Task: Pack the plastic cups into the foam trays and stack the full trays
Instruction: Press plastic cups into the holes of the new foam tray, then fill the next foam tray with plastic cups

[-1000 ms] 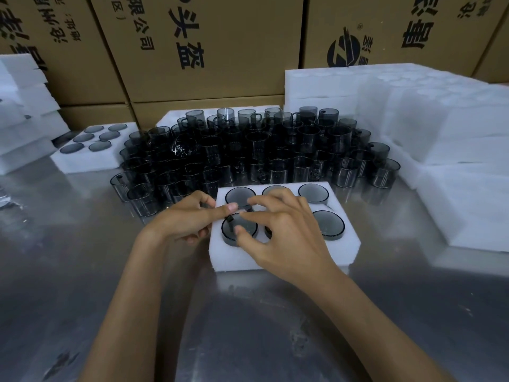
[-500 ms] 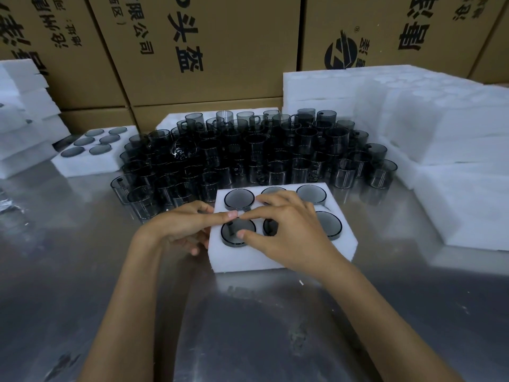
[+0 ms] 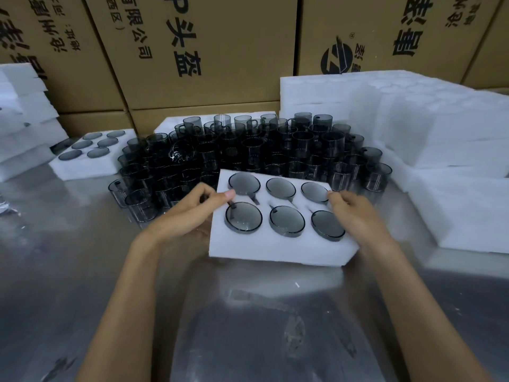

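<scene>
a white foam tray (image 3: 278, 245) sits at the centre of the view, tilted with its near edge toward the camera, held from both sides above a shiny metal table (image 3: 248, 326); the left hand (image 3: 190, 213) grips the tray's left edge, thumb laid over the top face near the far-left pocket and the other fingers curled out of sight beneath; the right hand (image 3: 355, 213) grips the right edge, thumb on top by the far-right pocket, the remaining fingers hidden below; all six pockets of the tray, in two rows of three, are filled with smoky grey plastic cups (image 3: 243, 220), their round ends level with or just above the foam surface and thin dark handles showing in the slots between the rows; whether the tray's underside touches the table cannot be told; just behind the tray stands a dense cluster of loose cups (image 3: 248, 150), upright and packed against one another on the table; at far left lies a second filled tray (image 3: 91, 158), also with six cups seated, and beside it, at the left border, a stack of white foam pieces (image 3: 24, 128); to the right and behind rise tall stacks of foam trays (image 3: 413, 119), with a lower foam block (image 3: 468, 213) nearer the camera; printed cardboard boxes (image 3: 206, 51) form the backdrop
</scene>
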Motion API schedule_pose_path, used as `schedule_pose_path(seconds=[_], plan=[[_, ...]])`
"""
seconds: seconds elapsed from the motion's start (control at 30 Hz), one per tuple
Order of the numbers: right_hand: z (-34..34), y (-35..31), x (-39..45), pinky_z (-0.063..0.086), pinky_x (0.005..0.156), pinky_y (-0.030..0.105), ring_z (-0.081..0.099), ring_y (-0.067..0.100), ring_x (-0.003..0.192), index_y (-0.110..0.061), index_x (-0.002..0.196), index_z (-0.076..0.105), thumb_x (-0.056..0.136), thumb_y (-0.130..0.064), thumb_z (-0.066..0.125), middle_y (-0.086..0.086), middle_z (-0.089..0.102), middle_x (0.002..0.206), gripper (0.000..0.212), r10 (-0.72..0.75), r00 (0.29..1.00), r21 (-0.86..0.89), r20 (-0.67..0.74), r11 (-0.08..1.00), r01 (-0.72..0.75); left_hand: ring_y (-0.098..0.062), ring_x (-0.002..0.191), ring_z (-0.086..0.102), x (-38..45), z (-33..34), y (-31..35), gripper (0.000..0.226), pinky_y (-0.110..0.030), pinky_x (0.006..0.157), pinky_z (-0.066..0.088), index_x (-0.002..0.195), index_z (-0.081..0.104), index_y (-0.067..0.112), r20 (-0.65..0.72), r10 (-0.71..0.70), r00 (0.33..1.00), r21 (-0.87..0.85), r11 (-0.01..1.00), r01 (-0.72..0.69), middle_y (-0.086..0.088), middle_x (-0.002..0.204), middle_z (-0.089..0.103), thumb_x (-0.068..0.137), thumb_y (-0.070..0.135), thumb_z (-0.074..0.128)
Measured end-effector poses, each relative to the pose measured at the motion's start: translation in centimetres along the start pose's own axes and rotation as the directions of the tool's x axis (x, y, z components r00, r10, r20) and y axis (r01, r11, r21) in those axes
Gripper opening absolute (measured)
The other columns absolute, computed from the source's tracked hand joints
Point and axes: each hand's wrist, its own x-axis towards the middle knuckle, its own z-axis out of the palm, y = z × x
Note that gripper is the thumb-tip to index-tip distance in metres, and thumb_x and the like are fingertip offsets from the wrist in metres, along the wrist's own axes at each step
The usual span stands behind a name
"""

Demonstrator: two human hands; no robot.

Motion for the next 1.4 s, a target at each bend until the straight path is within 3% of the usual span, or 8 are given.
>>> schedule_pose_path(seconds=[0.23, 0.4, 0.5, 0.63, 0.83, 0.97, 1.17, 1.4], plan=[[-0.1, -0.4, -0.1, 0.048, 0.062, 0.026, 0.063, 0.010, 0.068, -0.017, 0.080, 0.070, 0.094, -0.052, 0.055, -0.002, 0.071, 0.078, 0.040, -0.012, 0.995, 0.309, -0.101, 0.950, 0.043, -0.018, 0.075, 0.071, 0.1, 0.2, 0.4, 0.070, -0.032, 0.059, 0.059, 0.108, 0.051, 0.019, -0.066, 0.040, 0.997, -0.345, 0.937, -0.060, 0.000, 0.085, 0.074, 0.053, 0.045, 0.085], [0.0, -0.5, 0.4, 0.047, 0.056, 0.029, 0.059, 0.014, 0.053, -0.019, 0.074, 0.065, 0.100, -0.040, 0.045, -0.001, 0.067, 0.060, 0.039, 0.198, 0.979, 0.739, 0.056, 0.651, -0.174, -0.024, 0.100, 0.071, 0.4, -0.1, 0.1, 0.048, -0.041, 0.079, 0.060, 0.118, 0.066, 0.023, -0.119, 0.058, 0.991, -0.624, 0.772, -0.120, -0.004, 0.117, 0.072, 0.073, 0.035, 0.077], [2.1, -0.1, 0.5, 0.042, 0.045, 0.023, 0.055, 0.013, 0.044, -0.012, 0.077, 0.064, 0.105, -0.032, 0.037, 0.003, 0.068, 0.062, 0.043, 0.185, 0.979, 0.683, 0.079, 0.705, -0.189, -0.023, 0.103, 0.071, 0.6, 0.6, 0.3, 0.025, -0.039, 0.074, 0.060, 0.105, 0.076, 0.027, -0.151, 0.122, 0.981, -0.741, 0.643, -0.194, -0.004, 0.119, 0.071, 0.081, 0.034, 0.071], [5.6, -0.1, 0.2, 0.038, 0.039, 0.017, 0.049, 0.005, 0.039, -0.010, 0.073, 0.065, 0.104, -0.025, 0.041, 0.000, 0.064, 0.057, 0.042, 0.029, 0.998, 0.504, -0.056, 0.864, 0.003, -0.026, 0.112, 0.067, 2.4, -0.3, 1.1, 0.039, -0.040, 0.081, 0.059, 0.125, 0.063, 0.017, -0.317, 0.114, 0.942, -0.830, 0.448, -0.333, -0.008, 0.124, 0.069, 0.089, 0.031, 0.069], [10.6, -2.3, 1.2, 0.051, 0.064, 0.035, 0.063, 0.018, 0.056, -0.020, 0.057, 0.065, 0.090, -0.035, 0.046, -0.005, 0.061, 0.047, 0.041, -0.180, 0.983, 0.177, 0.036, 0.969, 0.171, -0.027, 0.103, 0.071, 6.3, -6.1, 3.3, 0.049, -0.043, 0.083, 0.059, 0.131, 0.056, 0.013, -0.507, 0.011, 0.862, -0.809, 0.339, -0.480, -0.009, 0.113, 0.074, 0.086, 0.024, 0.075], [12.6, -3.0, 2.2, 0.038, 0.055, 0.023, 0.060, 0.018, 0.056, -0.013, 0.058, 0.062, 0.089, -0.041, 0.045, -0.003, 0.060, 0.049, 0.045, -0.243, 0.970, -0.191, -0.021, 0.953, 0.234, -0.026, 0.108, 0.069, 8.8, -10.3, 3.5, 0.053, -0.044, 0.091, 0.057, 0.138, 0.051, 0.014, -0.567, -0.077, 0.820, -0.786, 0.348, -0.511, -0.009, 0.124, 0.068, 0.089, 0.020, 0.071], [13.6, -3.3, 3.9, 0.029, 0.049, 0.025, 0.046, 0.008, 0.047, -0.015, 0.049, 0.048, 0.092, -0.036, 0.047, -0.004, 0.047, 0.044, 0.048, -0.367, 0.930, -0.351, -0.025, 0.874, 0.335, -0.026, 0.112, 0.066, 12.2, -16.7, 2.7, 0.069, -0.044, 0.087, 0.058, 0.147, 0.035, 0.020, -0.685, -0.208, 0.698, -0.715, 0.378, -0.589, -0.008, 0.132, 0.062, 0.089, 0.017, 0.071], [14.4, -3.7, 5.2, 0.024, 0.044, 0.025, 0.041, 0.009, 0.042, -0.013, 0.047, 0.040, 0.091, -0.032, 0.048, -0.003, 0.038, 0.040, 0.048, -0.398, 0.917, -0.440, -0.021, 0.827, 0.349, -0.027, 0.120, 0.054, 14.5, -22.7, 0.4, 0.105, -0.050, 0.087, 0.056, 0.154, 0.001, 0.036, -0.752, -0.447, 0.485, -0.658, 0.464, -0.593, -0.002, 0.157, 0.022, 0.082, 0.031, 0.076]])
